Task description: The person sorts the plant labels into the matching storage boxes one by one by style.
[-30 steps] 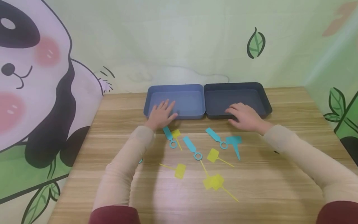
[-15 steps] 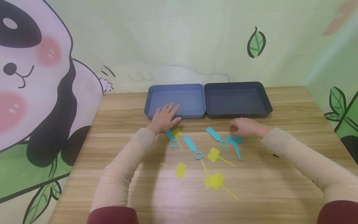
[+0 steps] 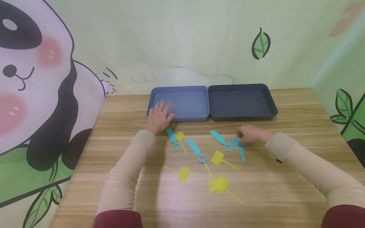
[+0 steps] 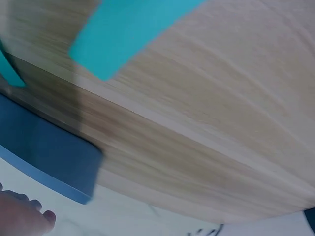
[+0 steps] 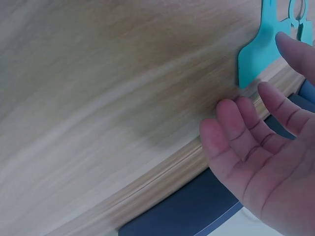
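Observation:
My right hand (image 3: pixel 251 134) is over the teal T-shaped plant label (image 3: pixel 242 155), with its fingers loosely bent. In the right wrist view the thumb and fingers stand apart beside this label (image 5: pixel 252 61); whether the thumb touches it I cannot tell. My left hand (image 3: pixel 158 118) lies with spread fingers over the near left part of the blue tray (image 3: pixel 191 102); contact is unclear. Teal tags with ring ends lie below: one by the left wrist (image 3: pixel 171 136), one mid-table (image 3: pixel 194 147), one left of the T-shaped label (image 3: pixel 218 136).
Against the blue tray's right side stands a dark navy tray (image 3: pixel 242 102). Several yellow plant labels lie about the wooden table (image 3: pixel 182 205), among them one label (image 3: pixel 218 157), another label (image 3: pixel 184 173) and an overlapping pair (image 3: pixel 220 184). Behind rises a printed wall (image 3: pixel 182 41).
My right hand has come from above the dark tray's near edge back and down to the T-shaped label. My left hand has shifted slightly left. The tags and labels lie as before.

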The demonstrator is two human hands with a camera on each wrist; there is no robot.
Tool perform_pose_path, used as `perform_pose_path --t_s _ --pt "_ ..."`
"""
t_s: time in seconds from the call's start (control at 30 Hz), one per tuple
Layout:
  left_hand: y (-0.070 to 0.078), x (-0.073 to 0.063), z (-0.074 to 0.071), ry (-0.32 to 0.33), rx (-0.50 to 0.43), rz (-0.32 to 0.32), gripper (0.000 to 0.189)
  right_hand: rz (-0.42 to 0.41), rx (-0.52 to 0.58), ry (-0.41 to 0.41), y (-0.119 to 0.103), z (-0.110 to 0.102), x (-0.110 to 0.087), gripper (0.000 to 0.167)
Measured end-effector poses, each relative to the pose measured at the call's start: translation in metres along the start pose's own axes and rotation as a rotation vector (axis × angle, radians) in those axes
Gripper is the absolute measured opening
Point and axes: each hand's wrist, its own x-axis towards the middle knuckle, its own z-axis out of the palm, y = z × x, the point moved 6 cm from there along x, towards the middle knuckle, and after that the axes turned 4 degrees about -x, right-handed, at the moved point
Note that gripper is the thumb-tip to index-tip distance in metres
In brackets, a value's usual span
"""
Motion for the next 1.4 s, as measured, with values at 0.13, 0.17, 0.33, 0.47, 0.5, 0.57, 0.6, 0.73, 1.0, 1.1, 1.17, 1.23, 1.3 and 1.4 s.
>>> perform_pose_path --t_s 0.13,0.17,0.33,0.47,0.5,0.57,0.6,0.73,1.0,1.1,1.17,1.23,1.3,1.4 --pt "-0.011 -0.003 -0.005 0.001 -0.018 -0.065 0.065 0.018 0.013 -0.019 0.002 0.003 0.000 0.023" --pt "-0.013 -0.003 -0.006 -0.004 -0.013 -0.077 0.065 0.021 0.014 -0.024 0.003 0.003 0.000 0.024" --pt "-0.019 -0.005 -0.008 -0.037 -0.011 -0.113 0.062 0.040 0.012 -0.041 0.002 0.003 0.000 0.029" --pt "-0.030 -0.001 0.001 -0.039 -0.021 -0.125 0.067 0.044 -0.020 -0.041 0.001 0.003 -0.001 0.034" --pt "-0.031 -0.001 0.003 -0.040 -0.027 -0.132 0.068 0.045 -0.028 -0.042 0.000 0.003 -0.002 0.035" --pt "-0.033 -0.002 0.004 -0.040 -0.030 -0.139 0.068 0.056 -0.039 -0.048 0.000 0.004 -0.002 0.036" --pt "-0.034 -0.002 0.004 -0.039 -0.034 -0.142 0.067 0.062 -0.040 -0.050 0.001 0.004 -0.003 0.037" --pt "-0.031 -0.006 0.001 -0.045 -0.036 -0.157 0.064 0.072 -0.047 -0.058 0.001 0.006 -0.004 0.036" --pt "-0.033 -0.005 0.002 -0.041 -0.051 -0.180 0.065 0.073 -0.056 -0.067 0.001 0.006 -0.004 0.033" --pt "-0.034 -0.005 0.003 -0.033 -0.064 -0.196 0.066 0.071 -0.053 -0.067 0.000 0.006 -0.004 0.032" --pt "-0.035 -0.005 0.004 -0.028 -0.075 -0.215 0.067 0.075 -0.050 -0.070 0.000 0.006 -0.004 0.031" --pt "-0.036 -0.005 0.005 -0.021 -0.077 -0.236 0.069 0.076 -0.044 -0.072 0.000 0.006 -0.004 0.031" --pt "-0.038 -0.006 0.006 -0.017 -0.088 -0.253 0.070 0.077 -0.036 -0.071 0.001 0.006 -0.004 0.030" --pt "-0.040 -0.006 0.008 -0.006 -0.093 -0.274 0.072 0.085 -0.027 -0.070 0.003 0.007 -0.003 0.030"
